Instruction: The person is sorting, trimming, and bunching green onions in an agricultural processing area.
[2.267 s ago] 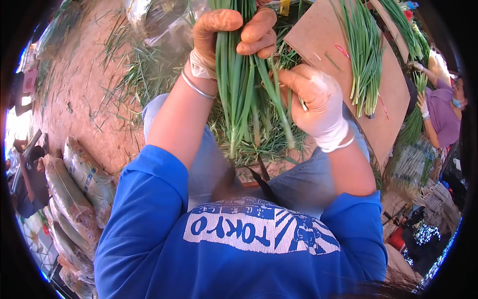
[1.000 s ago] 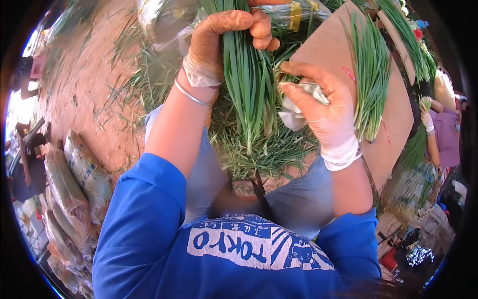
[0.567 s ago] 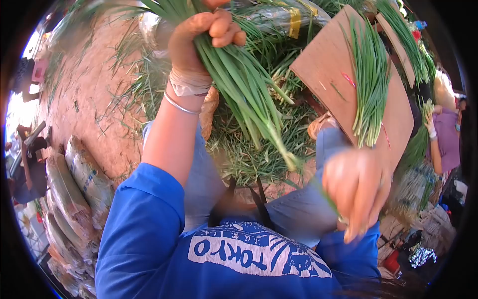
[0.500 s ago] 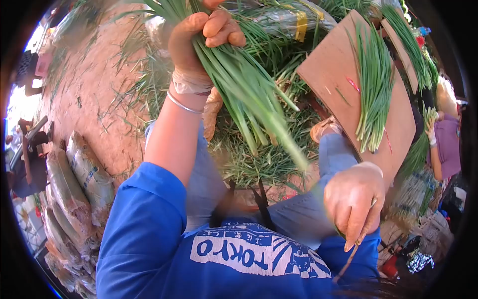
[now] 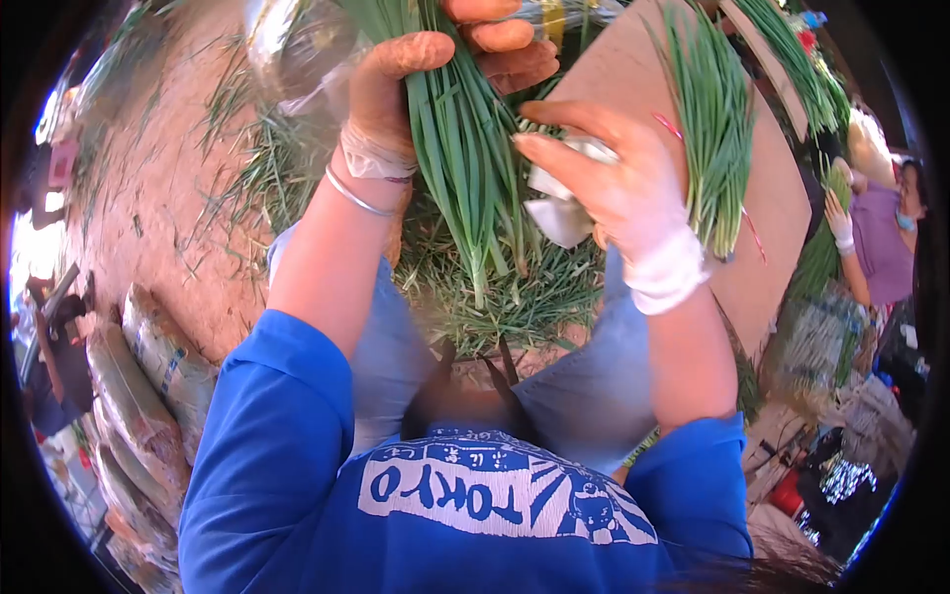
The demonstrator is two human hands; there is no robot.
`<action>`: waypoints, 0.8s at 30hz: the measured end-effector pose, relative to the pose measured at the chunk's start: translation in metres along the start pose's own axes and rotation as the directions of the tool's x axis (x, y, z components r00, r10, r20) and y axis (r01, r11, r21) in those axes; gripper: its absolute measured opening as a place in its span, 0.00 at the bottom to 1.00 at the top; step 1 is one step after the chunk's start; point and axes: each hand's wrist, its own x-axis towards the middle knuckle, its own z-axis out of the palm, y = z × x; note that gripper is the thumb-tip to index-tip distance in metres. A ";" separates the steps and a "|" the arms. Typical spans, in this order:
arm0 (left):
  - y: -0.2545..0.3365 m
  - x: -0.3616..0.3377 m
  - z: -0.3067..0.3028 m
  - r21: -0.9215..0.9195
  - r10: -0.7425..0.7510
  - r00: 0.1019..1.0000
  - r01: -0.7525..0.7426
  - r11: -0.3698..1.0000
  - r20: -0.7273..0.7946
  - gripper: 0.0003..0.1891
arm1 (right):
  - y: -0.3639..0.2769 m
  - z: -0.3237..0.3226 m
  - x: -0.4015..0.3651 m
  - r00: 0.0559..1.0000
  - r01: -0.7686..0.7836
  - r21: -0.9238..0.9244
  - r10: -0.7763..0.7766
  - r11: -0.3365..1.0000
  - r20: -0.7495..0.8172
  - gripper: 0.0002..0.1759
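Holding the green stalks [image 5: 457, 148], the left hand [image 5: 391, 94] is now letting them hang straighter above the clippings [image 5: 534, 310]. The right hand [image 5: 628, 183], raised from lower down, is hovering beside them, its grip narrowly parted.

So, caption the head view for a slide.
Left hand grips long green stalks, with right hand close by, near a board.

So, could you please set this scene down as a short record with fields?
Left hand: closed around a bunch of long green leafy stalks
Right hand: beside that bunch, crumpled white material at its palm
Flat brown board: bears another green bunch
Ground: loose green cuttings, bundles in clear plastic
Co-worker: in a purple top
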 end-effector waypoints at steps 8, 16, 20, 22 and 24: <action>0.008 -0.008 -0.003 -0.034 -0.172 0.984 0.173 0.984 0.045 0.19 | -0.002 0.015 0.005 0.972 -0.237 0.334 0.223 0.913 0.079 0.12; 0.050 -0.022 -0.007 -0.176 0.095 0.983 -0.122 0.977 -0.154 0.21 | 0.002 -0.027 -0.025 0.674 -0.627 0.438 0.167 0.644 0.719 0.08; 0.071 -0.030 -0.026 -0.309 0.222 0.975 -0.206 0.928 0.017 0.23 | 0.038 -0.027 -0.041 0.299 -0.444 -0.024 0.174 0.896 0.938 0.09; 0.081 -0.032 -0.041 -0.256 0.252 0.968 -0.242 0.936 0.007 0.22 | 0.047 -0.025 -0.048 0.260 -0.354 -0.169 0.270 0.920 0.927 0.11; 0.087 -0.034 -0.042 -0.153 0.309 0.951 -0.306 0.940 -0.003 0.21 | 0.056 -0.020 -0.055 0.226 -0.254 -0.308 0.366 0.917 0.903 0.12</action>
